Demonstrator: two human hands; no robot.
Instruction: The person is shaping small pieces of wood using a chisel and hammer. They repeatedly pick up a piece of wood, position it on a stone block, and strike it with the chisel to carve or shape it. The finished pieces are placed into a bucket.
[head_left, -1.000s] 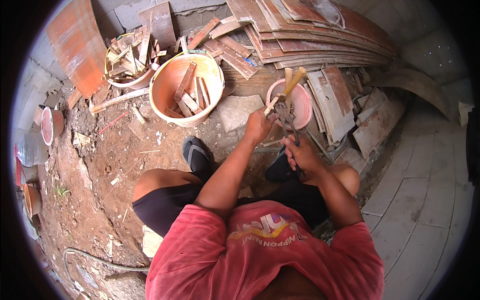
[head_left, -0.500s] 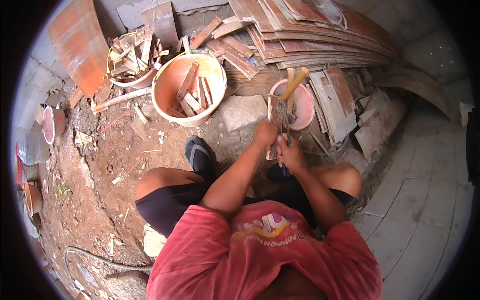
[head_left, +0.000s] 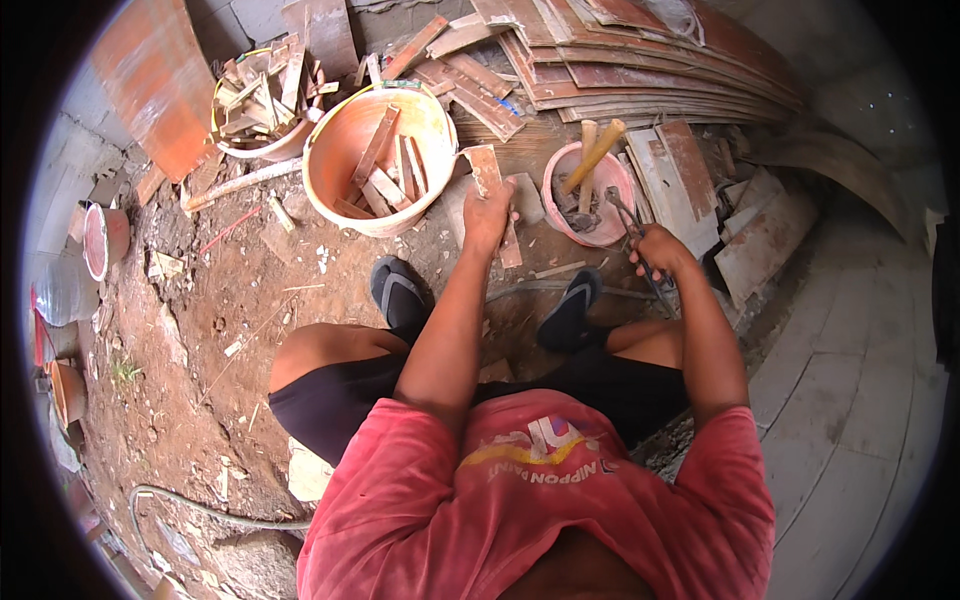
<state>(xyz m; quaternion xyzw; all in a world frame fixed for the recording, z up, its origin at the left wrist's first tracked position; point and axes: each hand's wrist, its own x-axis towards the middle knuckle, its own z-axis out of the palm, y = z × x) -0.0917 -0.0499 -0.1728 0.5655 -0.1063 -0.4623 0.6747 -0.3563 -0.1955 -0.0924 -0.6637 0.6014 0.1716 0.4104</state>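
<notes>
My left hand (head_left: 487, 215) is closed around a short wooden board (head_left: 484, 168), whose ends stick out above and below the fist. It is raised just right of a large pale orange bucket (head_left: 318, 196) with wood strips (head_left: 376, 150) inside. Farther right, my right hand (head_left: 655, 254) grips a pair of dark long-handled pincers (head_left: 627, 212), their head pointing up and left. The pincers' head is beside a small pink bucket (head_left: 622, 178). In that bucket stand tools with wooden handles (head_left: 594, 158); their lower ends are partly hidden.
A second bucket heaped with wood scraps (head_left: 262, 112) stands at the back left. Warped plywood sheets (head_left: 640, 75) are stacked at the back right. Loose boards (head_left: 480, 92) lie behind the large bucket. A hose (head_left: 220, 520) curves over the dirt, and my sandalled feet are between the buckets and me.
My hands have moved apart. The left carried the board left toward the large bucket, and the right drew the pincers off it to the right.
</notes>
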